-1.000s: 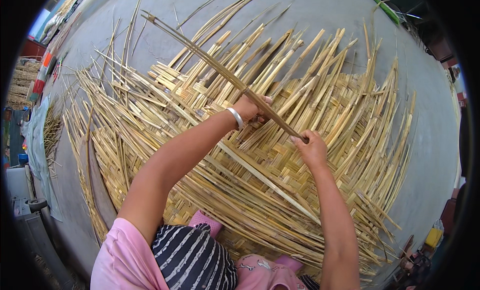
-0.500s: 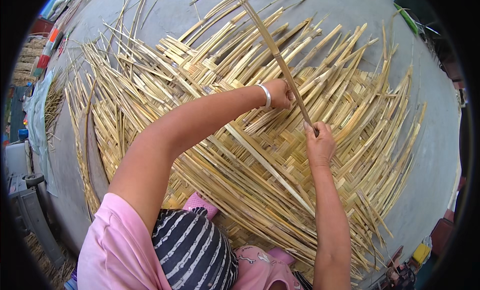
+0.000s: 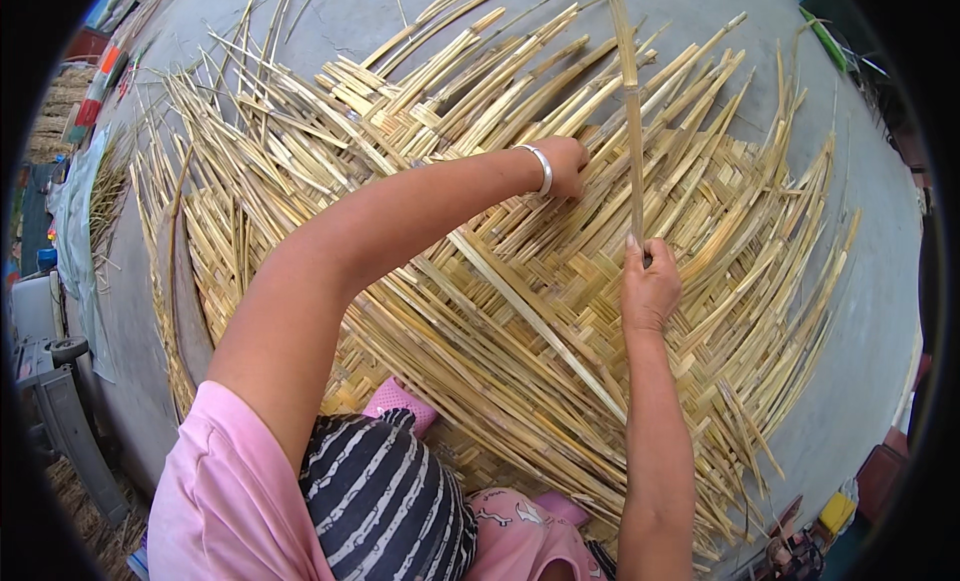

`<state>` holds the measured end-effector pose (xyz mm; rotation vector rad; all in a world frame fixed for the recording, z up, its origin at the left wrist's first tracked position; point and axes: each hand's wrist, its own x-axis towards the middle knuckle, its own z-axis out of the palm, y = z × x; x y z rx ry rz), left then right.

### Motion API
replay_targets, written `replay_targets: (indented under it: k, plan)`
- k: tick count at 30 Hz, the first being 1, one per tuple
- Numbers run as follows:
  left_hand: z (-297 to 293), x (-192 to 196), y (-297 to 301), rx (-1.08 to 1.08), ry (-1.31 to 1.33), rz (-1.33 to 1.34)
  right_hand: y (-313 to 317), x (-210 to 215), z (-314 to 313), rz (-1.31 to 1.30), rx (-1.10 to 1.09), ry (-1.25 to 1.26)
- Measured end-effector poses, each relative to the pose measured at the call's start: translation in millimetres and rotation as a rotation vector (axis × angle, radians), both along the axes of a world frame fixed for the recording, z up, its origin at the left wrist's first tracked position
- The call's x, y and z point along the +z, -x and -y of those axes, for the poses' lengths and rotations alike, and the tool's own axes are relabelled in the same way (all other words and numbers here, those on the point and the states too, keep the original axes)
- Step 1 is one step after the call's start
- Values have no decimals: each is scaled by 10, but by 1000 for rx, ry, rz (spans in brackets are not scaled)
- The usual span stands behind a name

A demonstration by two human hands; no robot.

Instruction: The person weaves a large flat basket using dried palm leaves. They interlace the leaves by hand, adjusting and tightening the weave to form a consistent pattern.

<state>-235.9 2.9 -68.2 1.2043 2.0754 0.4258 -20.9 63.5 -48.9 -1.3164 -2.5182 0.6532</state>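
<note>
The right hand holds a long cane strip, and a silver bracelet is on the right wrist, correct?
Not quite: the head view shows the silver bracelet on the left wrist. The right hand does hold the long cane strip.

Grey floor (image 3: 885, 301), smooth, broad; soft, even light

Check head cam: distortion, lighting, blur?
Head view throughout: fisheye bows the floor edge at right, black surround; light soft and even, no harsh shadows on the woven mat; right hand looks sharp, raised cane slightly soft near the top edge.
</note>
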Motion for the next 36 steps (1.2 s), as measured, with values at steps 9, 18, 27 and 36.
replay_targets:
  k: [9, 18, 27, 36]
  plan:
    - [154, -78, -129, -200, -146, -355, 4, -65, -32, -89, -60, -11]
    - [-481, 60, -123, 74, -33, 215, -57, -112, -108, -177, -171, 158]
    - [-785, 311, -129, 93, 203, 251, -139, -67, -140, -316, -161, 295]
    - [-758, 143, -360, 394, -135, 686, -174, -15, -143, -280, -132, 291]
